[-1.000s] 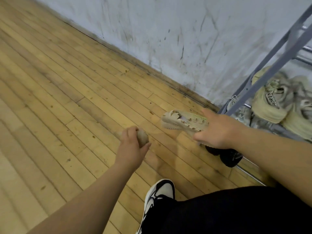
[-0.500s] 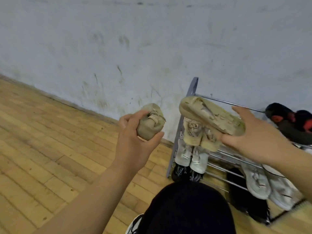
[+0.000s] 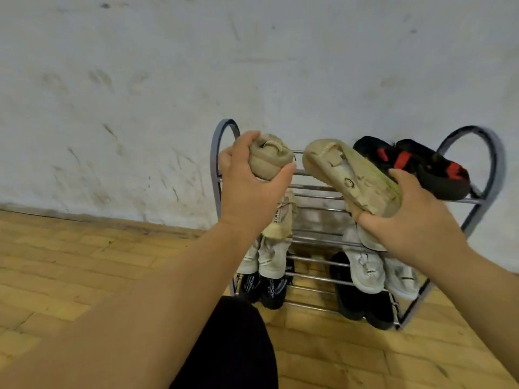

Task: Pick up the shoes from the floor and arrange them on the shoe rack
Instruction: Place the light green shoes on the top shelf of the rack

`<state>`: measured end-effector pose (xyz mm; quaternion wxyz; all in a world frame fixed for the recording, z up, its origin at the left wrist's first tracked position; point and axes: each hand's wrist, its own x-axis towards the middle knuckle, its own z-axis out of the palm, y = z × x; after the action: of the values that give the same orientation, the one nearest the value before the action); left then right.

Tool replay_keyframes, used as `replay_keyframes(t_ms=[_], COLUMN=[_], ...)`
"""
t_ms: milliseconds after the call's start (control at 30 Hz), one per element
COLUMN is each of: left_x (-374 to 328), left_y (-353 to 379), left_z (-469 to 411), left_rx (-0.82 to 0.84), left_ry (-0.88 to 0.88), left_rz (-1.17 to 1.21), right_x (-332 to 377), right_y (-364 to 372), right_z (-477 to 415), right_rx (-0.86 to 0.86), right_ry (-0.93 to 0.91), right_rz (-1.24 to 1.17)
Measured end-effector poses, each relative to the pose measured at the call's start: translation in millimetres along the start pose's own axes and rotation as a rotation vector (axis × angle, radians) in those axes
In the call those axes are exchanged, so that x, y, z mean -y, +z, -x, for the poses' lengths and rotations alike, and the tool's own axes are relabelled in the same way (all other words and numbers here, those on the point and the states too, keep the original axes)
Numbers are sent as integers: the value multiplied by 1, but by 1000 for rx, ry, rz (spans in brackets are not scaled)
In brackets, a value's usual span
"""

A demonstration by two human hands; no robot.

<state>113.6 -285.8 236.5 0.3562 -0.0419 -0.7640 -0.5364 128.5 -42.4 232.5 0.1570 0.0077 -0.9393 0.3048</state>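
Over shoe rack (image 3: 314,187), left hand (image 3: 247,189) grips tan shoe (image 3: 268,158), right hand (image 3: 415,223) second shoe (image 3: 351,178), seemingly sole-up.

The left tan shoe (image 3: 266,160) hangs above the shoe rack's (image 3: 474,217) top-left corner, while the right tan shoe (image 3: 351,178) tilts sole-up over mid-shelf.

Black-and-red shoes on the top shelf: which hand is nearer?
Right. Right hand just in front of the black-and-red shoes; left hand at the opposite end of the rack.

There were two hands (image 3: 247,189) (image 3: 415,220), two tan shoes (image 3: 266,160) (image 3: 351,178) and one shoe rack (image 3: 498,164). Two black-and-red shoes (image 3: 373,153) (image 3: 438,175) lay on its top.
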Motion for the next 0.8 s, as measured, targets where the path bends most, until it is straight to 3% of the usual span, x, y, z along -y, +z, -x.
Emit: replay_keyframes(t_ms=[167,267,333,600,800], left_x=[28,69,84,79,64], left_y=[68,90,93,85,73], left_z=[-36,-30,-28,-39,-38], left_rx=[30,122,107,220,96], left_ry=[-102,-78,-41,-102,-102], left_rz=[-68,-447,-566,-533,-360], right_x=[-21,-27,-31,-32,-29], right_y=[5,8,13,27,23], right_z=[-26,-39,-47,-49,-44], right_rx=[-53,-51,-53,-40,-22], right_ry=[66,82,78,89,104], right_rz=[-11,-16,-16,-13,-33])
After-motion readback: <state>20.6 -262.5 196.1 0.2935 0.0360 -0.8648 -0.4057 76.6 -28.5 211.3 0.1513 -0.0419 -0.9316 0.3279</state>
